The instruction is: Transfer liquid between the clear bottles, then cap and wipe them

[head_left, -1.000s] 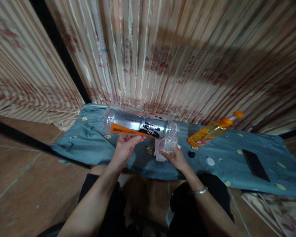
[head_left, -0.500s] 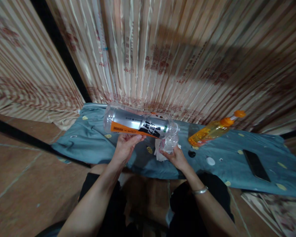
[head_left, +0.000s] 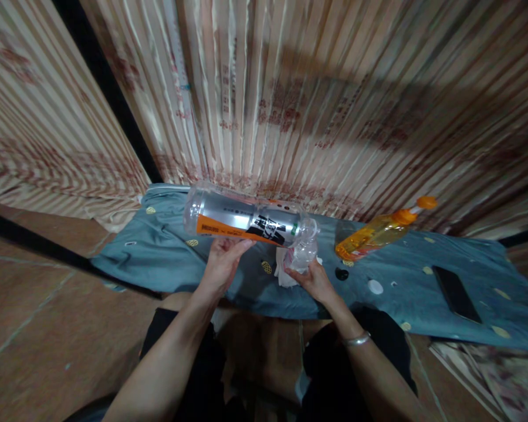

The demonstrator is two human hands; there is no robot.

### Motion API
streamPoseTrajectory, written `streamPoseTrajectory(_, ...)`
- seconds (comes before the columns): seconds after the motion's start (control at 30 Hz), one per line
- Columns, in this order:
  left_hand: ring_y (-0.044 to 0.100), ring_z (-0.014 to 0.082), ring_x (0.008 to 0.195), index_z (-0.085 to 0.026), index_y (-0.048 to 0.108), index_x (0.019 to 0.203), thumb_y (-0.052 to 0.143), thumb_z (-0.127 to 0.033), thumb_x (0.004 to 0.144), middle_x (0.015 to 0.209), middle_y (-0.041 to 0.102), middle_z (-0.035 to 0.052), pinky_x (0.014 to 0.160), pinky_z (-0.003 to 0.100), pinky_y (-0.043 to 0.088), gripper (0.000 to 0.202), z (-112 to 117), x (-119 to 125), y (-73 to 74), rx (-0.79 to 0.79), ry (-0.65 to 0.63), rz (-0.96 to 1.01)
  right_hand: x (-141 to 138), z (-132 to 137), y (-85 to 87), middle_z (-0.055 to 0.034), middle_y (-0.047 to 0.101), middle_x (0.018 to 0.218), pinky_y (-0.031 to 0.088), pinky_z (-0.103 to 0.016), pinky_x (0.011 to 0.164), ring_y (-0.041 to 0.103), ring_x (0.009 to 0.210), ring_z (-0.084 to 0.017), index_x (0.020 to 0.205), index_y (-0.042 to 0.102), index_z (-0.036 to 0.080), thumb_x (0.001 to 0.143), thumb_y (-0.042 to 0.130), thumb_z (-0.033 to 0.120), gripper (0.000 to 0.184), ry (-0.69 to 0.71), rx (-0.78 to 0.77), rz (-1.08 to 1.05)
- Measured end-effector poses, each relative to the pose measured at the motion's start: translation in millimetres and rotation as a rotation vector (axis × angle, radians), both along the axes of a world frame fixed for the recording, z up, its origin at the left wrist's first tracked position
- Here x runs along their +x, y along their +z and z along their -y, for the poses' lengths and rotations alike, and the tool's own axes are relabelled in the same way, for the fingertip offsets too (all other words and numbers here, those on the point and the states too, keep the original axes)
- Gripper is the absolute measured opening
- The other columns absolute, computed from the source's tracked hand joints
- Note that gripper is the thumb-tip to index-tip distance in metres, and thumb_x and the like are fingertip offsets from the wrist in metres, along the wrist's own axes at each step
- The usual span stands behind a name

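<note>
My left hand (head_left: 225,258) is closed around the underside of a large clear plastic bottle (head_left: 242,217) with a silver, orange and black label. That bottle lies nearly level, its neck pointing right. My right hand (head_left: 311,280) grips a smaller clear plastic bottle (head_left: 303,253), whose top is at the mouth of the large one. I cannot tell whether the two mouths touch. Beneath the small bottle lies a white tissue (head_left: 283,273), partly hidden by it and by my fingers.
A pump bottle of orange liquid (head_left: 372,234) stands to the right on the blue cloth (head_left: 250,293). Near it are a black cap (head_left: 342,274), a white cap (head_left: 375,286) and a dark phone (head_left: 456,294). A striped curtain (head_left: 255,105) hangs behind; a dark pole (head_left: 110,88) slants at left.
Hardly anything differs. Both hands hold the bottles in the same places, and the large bottle is still tilted close to level.
</note>
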State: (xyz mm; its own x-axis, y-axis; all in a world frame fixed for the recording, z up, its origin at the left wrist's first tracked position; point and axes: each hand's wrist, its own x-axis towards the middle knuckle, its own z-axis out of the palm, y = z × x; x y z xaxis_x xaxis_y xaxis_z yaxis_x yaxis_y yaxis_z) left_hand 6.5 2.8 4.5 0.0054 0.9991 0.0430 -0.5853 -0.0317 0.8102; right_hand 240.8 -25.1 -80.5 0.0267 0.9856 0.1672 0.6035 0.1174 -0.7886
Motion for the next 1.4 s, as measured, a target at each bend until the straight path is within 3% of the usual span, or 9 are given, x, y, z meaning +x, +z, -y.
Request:
streamPoseTrajectory(0.17, 0.071, 0.0182, 0.081, -0.021, 0.067, 0.073, 0.086, -0.030, 0.055, 0.077, 0.075, -0.0003, 0.089, 0.037, 0.055, 0.027, -0.7, 1.6, -1.1, -0.016, -0.005, 0.002, 0.4, 0.7, -0.2, -0.0112, 0.072, 0.107, 0.054, -0.046, 0.087, 0.068, 0.098, -0.031, 0.117, 0.055, 0.019, 0.076, 0.069, 0.049, 0.053, 0.006, -0.013, -0.007)
streamPoseTrajectory(0.43, 0.071, 0.0166, 0.077, -0.019, 0.067, 0.076, 0.086, -0.025, 0.053, 0.076, 0.075, -0.0001, 0.082, 0.033, 0.057, 0.030, 0.1, 2.7, 2.8, -0.018, 0.002, 0.041, -0.1, 1.1, 3.1, -0.0125, 0.071, 0.109, 0.054, -0.045, 0.087, 0.068, 0.098, -0.031, 0.119, 0.053, 0.018, 0.075, 0.069, 0.048, 0.056, -0.002, -0.042, -0.018)
streamPoseTrajectory(0.7, 0.071, 0.0169, 0.078, -0.019, 0.069, 0.079, 0.085, -0.026, 0.056, 0.078, 0.075, 0.0007, 0.084, 0.034, 0.057, 0.029, -0.1, 1.0, -0.1, -0.015, -0.020, 0.039, 1.6, 0.1, -4.0, -0.0116, 0.072, 0.108, 0.054, -0.045, 0.086, 0.069, 0.097, -0.031, 0.120, 0.053, 0.018, 0.075, 0.069, 0.048, 0.056, -0.003, -0.037, -0.004)
streamPoseTrajectory(1.4, 0.070, 0.0155, 0.077, -0.018, 0.069, 0.078, 0.086, -0.025, 0.056, 0.076, 0.074, -0.0002, 0.081, 0.034, 0.059, 0.028, -0.6, 1.3, 0.7, -0.002, -0.026, 0.051, 1.4, 0.7, -1.1, -0.0109, 0.071, 0.109, 0.053, -0.044, 0.087, 0.068, 0.099, -0.030, 0.119, 0.055, 0.018, 0.076, 0.069, 0.048, 0.054, 0.003, -0.020, 0.009)
